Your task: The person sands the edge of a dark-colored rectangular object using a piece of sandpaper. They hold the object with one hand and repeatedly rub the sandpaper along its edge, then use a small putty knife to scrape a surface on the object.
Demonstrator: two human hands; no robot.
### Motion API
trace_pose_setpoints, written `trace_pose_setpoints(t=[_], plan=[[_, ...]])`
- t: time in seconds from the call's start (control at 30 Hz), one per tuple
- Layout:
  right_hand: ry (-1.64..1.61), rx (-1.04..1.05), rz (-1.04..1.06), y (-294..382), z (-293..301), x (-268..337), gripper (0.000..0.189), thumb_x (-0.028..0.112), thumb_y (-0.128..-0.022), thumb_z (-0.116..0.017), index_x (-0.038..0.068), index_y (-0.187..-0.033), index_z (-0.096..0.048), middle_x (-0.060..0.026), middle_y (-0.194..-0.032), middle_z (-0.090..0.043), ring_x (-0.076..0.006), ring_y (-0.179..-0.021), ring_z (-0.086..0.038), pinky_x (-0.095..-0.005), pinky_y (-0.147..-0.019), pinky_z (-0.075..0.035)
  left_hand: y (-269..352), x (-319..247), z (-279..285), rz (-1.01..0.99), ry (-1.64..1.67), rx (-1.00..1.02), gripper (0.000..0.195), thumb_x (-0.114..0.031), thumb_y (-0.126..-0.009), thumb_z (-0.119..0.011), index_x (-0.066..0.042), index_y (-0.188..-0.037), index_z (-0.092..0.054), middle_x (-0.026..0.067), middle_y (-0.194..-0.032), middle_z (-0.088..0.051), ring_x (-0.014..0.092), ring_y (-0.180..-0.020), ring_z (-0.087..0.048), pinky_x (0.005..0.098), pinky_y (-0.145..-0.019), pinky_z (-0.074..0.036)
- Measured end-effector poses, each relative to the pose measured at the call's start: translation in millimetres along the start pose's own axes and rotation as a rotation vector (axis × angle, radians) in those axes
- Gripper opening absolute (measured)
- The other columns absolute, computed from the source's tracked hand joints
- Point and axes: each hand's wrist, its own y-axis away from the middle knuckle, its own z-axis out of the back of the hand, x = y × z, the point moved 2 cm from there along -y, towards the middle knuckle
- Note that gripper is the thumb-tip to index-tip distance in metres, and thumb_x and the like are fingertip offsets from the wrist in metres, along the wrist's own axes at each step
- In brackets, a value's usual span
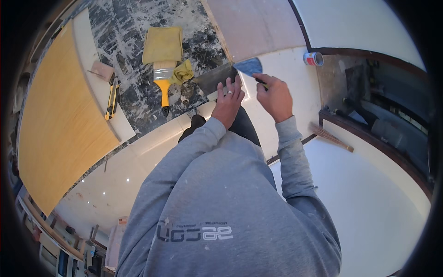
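Note:
In my right hand (pixel 275 98) is a putty knife with a wide bluish metal blade (pixel 250 66) and a dark handle. The blade's edge comes to the end of a dark flat panel (pixel 216 80) at the corner of the worktable. My left hand (pixel 227 104) lies on that panel with its fingers apart and a ring on one of them. A light strip runs along the panel's near edge. A paintbrush (pixel 164 86) with a yellow handle rests left of the panel, its bristles against a folded yellow cloth (pixel 162 45). Beside it is a crumpled yellow cloth (pixel 182 72).
A yellow utility knife (pixel 112 99) and a pinkish block (pixel 102 71) lie near a curved wood-veneer sheet (pixel 62 124) on the paint-smeared worktable (pixel 128 20). To the right are a small can (pixel 313 59), a brush broom (pixel 332 137) and large white panels (pixel 363 207) with dark edges.

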Motion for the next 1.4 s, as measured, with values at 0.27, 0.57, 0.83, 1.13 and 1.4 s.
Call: trace_pose_setpoints(t=[0.27, 0.57, 0.83, 1.13, 1.4], plan=[[0.071, 0.038, -0.018, -12, 5, 10, 0.032, 0.009, -0.082, -0.064, 0.013, -0.107, -0.083, -0.0193, -0.097, -0.078, -0.0400, -0.090, -0.075, -0.0477, -0.082, -0.061, -2, -1, -1, -0.008, -0.027, -0.008, 0.047, -0.017, -0.090, -0.067, -0.008, -0.136, -0.061, 0.0230, -0.165, -0.037, 0.043, -0.150, -0.041, 0.0624, -0.118, -0.038], [0.036, 0.056, 0.043, -17, 3, 2, 0.030, 0.010, -0.083, -0.065, 0.015, -0.107, -0.084, -0.0182, -0.095, -0.078, -0.0391, -0.086, -0.075, -0.0478, -0.079, -0.062, -3, -1, 2, 0.028, 0.002, -0.014, 0.051, -0.014, -0.089, -0.067, -0.004, -0.138, -0.058, 0.0225, -0.163, -0.039, 0.042, -0.150, -0.042, 0.0627, -0.119, -0.039], [0.060, 0.167, 0.138, -21, 9, 4, 0.031, 0.008, -0.085, -0.066, 0.008, -0.112, -0.081, -0.0234, -0.103, -0.077, -0.0414, -0.094, -0.075, -0.0445, -0.087, -0.060, -7, -15, 1, 0.101, -0.071, 0.026, 0.044, -0.022, -0.099, -0.060, -0.006, -0.140, -0.058, 0.0210, -0.158, -0.046, 0.041, -0.147, -0.045, 0.0640, -0.119, -0.036], [0.072, 0.140, 0.338, -38, 22, -21, 0.029, 0.010, -0.083, -0.066, 0.013, -0.106, -0.083, -0.0172, -0.097, -0.077, -0.0377, -0.093, -0.074, -0.0479, -0.083, -0.061, -24, -45, -9, 0.324, -0.144, -0.005, 0.039, -0.019, -0.098, -0.060, -0.003, -0.134, -0.062, 0.0219, -0.154, -0.051, 0.043, -0.142, -0.050, 0.0582, -0.121, -0.037], [0.118, 0.171, 0.450, -47, 32, -33, 0.031, 0.011, -0.082, -0.066, 0.013, -0.109, -0.082, -0.0164, -0.098, -0.077, -0.0371, -0.091, -0.073, -0.0476, -0.082, -0.061, -25, -48, -17, 0.425, 0.051, -0.061, 0.042, -0.011, -0.093, -0.065, -0.003, -0.133, -0.060, 0.0233, -0.157, -0.048, 0.044, -0.145, -0.048, 0.0537, -0.124, -0.036]])
